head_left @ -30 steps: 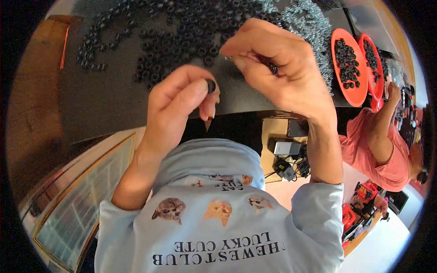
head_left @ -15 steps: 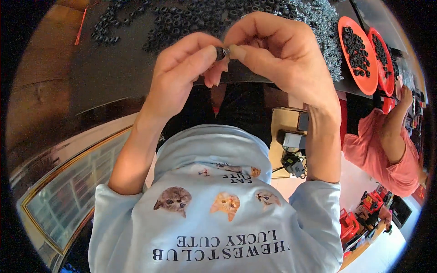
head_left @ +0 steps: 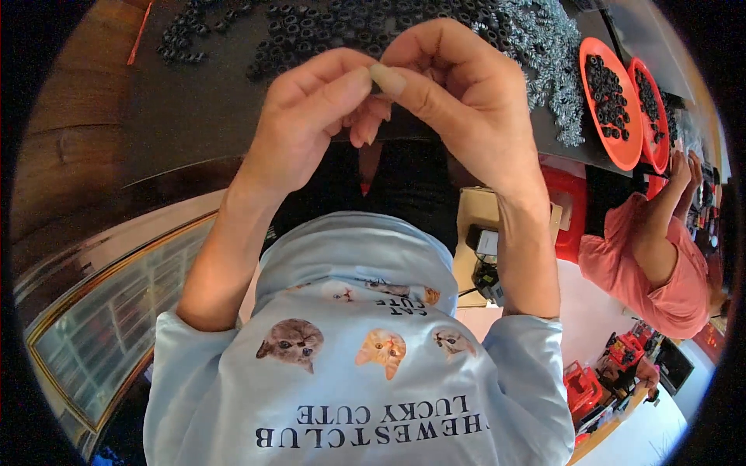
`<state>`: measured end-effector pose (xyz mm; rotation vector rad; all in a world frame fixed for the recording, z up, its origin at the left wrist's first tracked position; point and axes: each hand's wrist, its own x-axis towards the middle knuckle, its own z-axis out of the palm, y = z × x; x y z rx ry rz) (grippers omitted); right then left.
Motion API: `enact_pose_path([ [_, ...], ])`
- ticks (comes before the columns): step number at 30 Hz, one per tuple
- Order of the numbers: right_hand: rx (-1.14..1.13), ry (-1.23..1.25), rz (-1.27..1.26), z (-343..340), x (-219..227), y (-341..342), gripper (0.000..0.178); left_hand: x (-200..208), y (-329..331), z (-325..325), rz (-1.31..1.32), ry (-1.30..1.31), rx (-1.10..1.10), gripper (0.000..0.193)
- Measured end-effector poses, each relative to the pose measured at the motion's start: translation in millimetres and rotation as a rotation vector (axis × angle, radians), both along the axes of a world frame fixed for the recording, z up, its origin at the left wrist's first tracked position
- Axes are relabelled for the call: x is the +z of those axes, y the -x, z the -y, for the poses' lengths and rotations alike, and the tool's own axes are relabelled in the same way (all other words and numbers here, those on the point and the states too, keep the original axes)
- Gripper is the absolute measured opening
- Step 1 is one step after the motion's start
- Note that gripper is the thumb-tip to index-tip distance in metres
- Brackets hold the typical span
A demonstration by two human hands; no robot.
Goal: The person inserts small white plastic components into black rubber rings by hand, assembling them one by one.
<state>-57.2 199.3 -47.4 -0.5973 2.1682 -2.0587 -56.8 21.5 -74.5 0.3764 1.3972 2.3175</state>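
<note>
My left hand and my right hand meet above the near edge of the dark table, thumbs and forefingers pressed together in a pinch. Between those fingertips the small black ring-shaped part is almost wholly covered by my right thumb. Whether a metal piece is with it cannot be made out. Beyond my hands lies a broad spread of small black rings. A heap of small silvery metal pieces lies to the right of my right hand.
Two red-orange oval trays with black rings stand at the table's right end. A co-worker in a pink shirt reaches over the table there. Below the table are a tan stool-like surface with dark devices and, at left, a gold-framed glass panel.
My right thumb has moved left over the black ring, which showed between the fingertips before with a shiny bit beside it. The view has shifted slightly, and a second co-worker's hand now shows.
</note>
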Motion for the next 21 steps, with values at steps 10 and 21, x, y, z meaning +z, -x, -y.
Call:
enact_pose_path([
  [10, -0.121, -0.232, -0.05, -4, 21, 30, 0.01, -7, 5, 7, -0.044, -0.097, -0.076, 0.026],
  [21, 0.206, -0.872, -0.655, 48, 22, 140, 0.014, 2, 8, 7, 0.102, -0.074, -0.141, 0.019],
])
